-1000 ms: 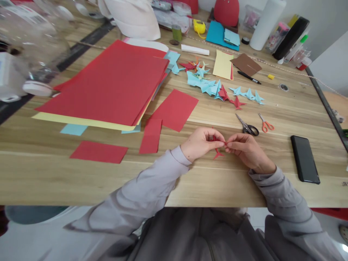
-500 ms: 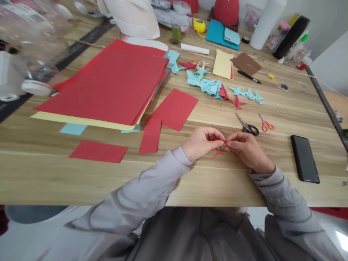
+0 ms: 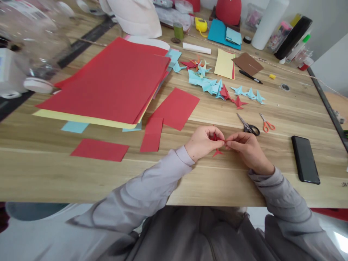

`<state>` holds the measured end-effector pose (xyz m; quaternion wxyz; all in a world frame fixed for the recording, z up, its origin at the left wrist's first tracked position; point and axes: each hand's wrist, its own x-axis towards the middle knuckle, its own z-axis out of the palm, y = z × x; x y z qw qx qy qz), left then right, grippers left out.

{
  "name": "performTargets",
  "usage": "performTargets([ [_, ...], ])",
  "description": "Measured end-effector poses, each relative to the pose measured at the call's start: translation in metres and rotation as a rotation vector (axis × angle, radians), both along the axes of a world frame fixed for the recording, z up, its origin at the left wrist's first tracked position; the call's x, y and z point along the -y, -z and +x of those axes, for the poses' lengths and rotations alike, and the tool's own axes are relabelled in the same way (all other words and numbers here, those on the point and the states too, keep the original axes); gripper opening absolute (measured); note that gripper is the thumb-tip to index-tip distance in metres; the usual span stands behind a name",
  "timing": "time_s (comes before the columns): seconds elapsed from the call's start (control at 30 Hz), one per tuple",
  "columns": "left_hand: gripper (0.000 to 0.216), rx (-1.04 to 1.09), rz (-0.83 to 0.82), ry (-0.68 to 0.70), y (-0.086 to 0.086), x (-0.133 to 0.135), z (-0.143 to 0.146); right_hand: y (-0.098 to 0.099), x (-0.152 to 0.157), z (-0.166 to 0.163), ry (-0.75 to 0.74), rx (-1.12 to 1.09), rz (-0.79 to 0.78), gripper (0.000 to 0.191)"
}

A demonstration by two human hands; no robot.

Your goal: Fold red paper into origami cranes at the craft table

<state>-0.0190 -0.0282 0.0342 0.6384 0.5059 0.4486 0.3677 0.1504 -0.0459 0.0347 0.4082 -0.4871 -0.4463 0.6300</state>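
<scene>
Between my two hands is a small folded piece of red paper (image 3: 218, 152), partly hidden by the fingers; a pointed end shows below them. My left hand (image 3: 204, 142) pinches it between thumb and fingertips. Opposite, my right hand (image 3: 247, 149) pinches its right end, the fingertips of both hands nearly touching. Beyond the hands lie red folded paper cranes (image 3: 239, 103) and a chain of light blue paper cranes (image 3: 251, 94). Black-handled scissors (image 3: 248, 125) rest just past my right hand, with small orange scissors (image 3: 266, 122) beside them.
A stack of large red sheets (image 3: 111, 85) covers the table's left part. Cut red pieces (image 3: 100, 149) lie near it. On the right is a black phone (image 3: 305, 159). A black pen (image 3: 250, 77), yellow paper (image 3: 224, 64) and a tape measure (image 3: 201, 25) lie farther back.
The view has shifted very slightly. Both hands keep their pinch on the red paper, with hardly any movement of the fingers.
</scene>
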Motion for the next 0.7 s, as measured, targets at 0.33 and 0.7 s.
performTargets([
  [0.33, 0.008, 0.025, -0.031, -0.023, 0.0025, 0.0001, 0.0013, 0.0003, -0.0002, -0.0004, -0.002, -0.030, -0.029, 0.016],
  [0.7, 0.010, 0.051, -0.017, -0.020, 0.0042, 0.0001, 0.0005, -0.0008, 0.0012, 0.0003, -0.007, -0.031, -0.020, 0.020],
])
